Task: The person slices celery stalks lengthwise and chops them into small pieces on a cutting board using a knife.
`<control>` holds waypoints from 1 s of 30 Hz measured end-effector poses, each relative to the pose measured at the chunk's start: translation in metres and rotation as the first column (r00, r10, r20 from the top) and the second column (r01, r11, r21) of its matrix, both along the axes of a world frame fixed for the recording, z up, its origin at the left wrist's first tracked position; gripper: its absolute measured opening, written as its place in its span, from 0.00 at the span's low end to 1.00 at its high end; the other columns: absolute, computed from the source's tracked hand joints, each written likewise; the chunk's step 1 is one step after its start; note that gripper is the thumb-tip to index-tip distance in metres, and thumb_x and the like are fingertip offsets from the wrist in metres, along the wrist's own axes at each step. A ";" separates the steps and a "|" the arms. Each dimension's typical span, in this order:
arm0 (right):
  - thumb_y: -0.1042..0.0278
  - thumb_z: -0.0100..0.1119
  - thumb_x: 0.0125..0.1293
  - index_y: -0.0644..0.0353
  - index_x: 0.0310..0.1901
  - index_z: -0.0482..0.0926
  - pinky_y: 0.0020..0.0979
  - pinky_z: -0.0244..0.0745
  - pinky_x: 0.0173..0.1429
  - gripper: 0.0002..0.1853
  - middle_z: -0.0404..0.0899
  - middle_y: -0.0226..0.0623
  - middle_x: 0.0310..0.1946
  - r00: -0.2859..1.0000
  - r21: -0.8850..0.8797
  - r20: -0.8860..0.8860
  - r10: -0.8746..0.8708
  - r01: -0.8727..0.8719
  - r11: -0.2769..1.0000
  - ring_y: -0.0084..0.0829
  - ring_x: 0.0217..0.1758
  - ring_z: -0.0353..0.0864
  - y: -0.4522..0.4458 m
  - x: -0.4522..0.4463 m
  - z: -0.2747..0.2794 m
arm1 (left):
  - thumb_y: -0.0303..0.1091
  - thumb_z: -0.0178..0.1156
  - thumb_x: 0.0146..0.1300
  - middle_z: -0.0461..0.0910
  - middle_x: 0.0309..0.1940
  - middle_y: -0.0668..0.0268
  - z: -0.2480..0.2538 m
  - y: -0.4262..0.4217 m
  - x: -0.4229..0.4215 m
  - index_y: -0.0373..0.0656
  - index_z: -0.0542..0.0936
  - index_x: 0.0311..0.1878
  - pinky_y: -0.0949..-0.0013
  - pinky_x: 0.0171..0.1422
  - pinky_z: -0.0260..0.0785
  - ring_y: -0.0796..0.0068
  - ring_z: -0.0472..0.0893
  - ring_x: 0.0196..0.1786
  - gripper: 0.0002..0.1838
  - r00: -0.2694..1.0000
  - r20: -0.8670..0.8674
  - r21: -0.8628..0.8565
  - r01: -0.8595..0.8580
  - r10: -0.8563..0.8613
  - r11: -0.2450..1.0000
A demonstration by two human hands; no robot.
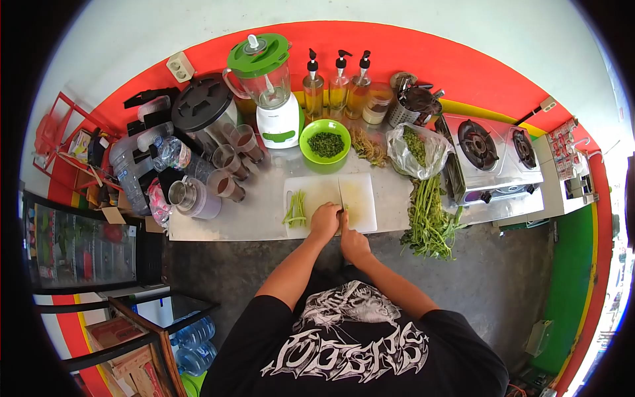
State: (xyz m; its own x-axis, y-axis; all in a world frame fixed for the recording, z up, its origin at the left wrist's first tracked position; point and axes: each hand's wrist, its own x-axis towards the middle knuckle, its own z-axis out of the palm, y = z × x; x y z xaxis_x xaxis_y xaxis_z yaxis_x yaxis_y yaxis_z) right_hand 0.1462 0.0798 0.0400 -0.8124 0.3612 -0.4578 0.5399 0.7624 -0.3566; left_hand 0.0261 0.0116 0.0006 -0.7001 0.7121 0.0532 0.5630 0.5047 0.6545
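Observation:
A white cutting board (364,195) lies near the front edge of the steel table. Cut green stems (295,209) rest on its left part. My left hand (325,221) is closed at the middle of the board, fingers pressed together beside the blade; what they hold is hidden. My right hand (355,243) is closed around the handle of a knife (342,193), index finger stretched along it, the blade pointing away from me. Behind the board a green bowl (325,162) holds chopped greens (326,144). Leafy stalks (430,221) hang over the table edge at the right.
A blender (276,126), pump bottles (313,89) and a jar (377,106) line the back. Cups of brown powder (228,185) and a metal-topped container (192,197) stand left. At right are a plastic bag (426,159) and a gas stove (493,159).

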 end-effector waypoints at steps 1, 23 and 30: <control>0.73 0.52 0.66 0.66 0.80 0.33 0.56 0.81 0.45 0.48 0.83 0.65 0.37 1.000 0.007 -0.004 -0.004 0.004 1.000 0.61 0.39 0.86 0.004 -0.008 -0.001 | 0.27 0.59 0.61 0.82 0.36 0.55 0.000 0.000 0.000 0.43 0.85 0.37 0.50 0.47 0.76 0.49 0.82 0.42 0.06 1.000 0.001 -0.030 0.000 0.000 1.000; 0.73 0.48 0.68 0.68 0.79 0.35 0.53 0.82 0.46 0.44 0.85 0.62 0.37 0.999 -0.032 0.038 0.007 -0.006 0.999 0.58 0.39 0.87 -0.002 -0.002 0.013 | 0.26 0.57 0.63 0.80 0.37 0.57 0.000 -0.004 0.006 0.41 0.84 0.37 0.52 0.49 0.75 0.51 0.82 0.43 0.06 1.000 -0.019 0.037 0.023 -0.022 0.999; 0.76 0.54 0.64 0.69 0.79 0.33 0.54 0.83 0.42 0.49 0.84 0.65 0.33 0.995 -0.013 -0.088 0.051 -0.053 0.999 0.59 0.36 0.87 0.014 -0.005 0.010 | 0.26 0.58 0.62 0.81 0.37 0.57 -0.003 -0.006 0.002 0.40 0.86 0.37 0.53 0.48 0.75 0.51 0.82 0.43 0.07 0.998 -0.038 0.091 0.047 -0.044 0.995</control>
State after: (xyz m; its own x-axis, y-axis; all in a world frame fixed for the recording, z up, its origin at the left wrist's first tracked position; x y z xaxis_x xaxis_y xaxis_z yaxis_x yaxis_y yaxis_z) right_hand 0.1413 0.0940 0.0504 -0.8669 0.3110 -0.3895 0.4661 0.7828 -0.4123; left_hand 0.0279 0.0055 -0.0025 -0.6635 0.7340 0.1449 0.6082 0.4164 0.6758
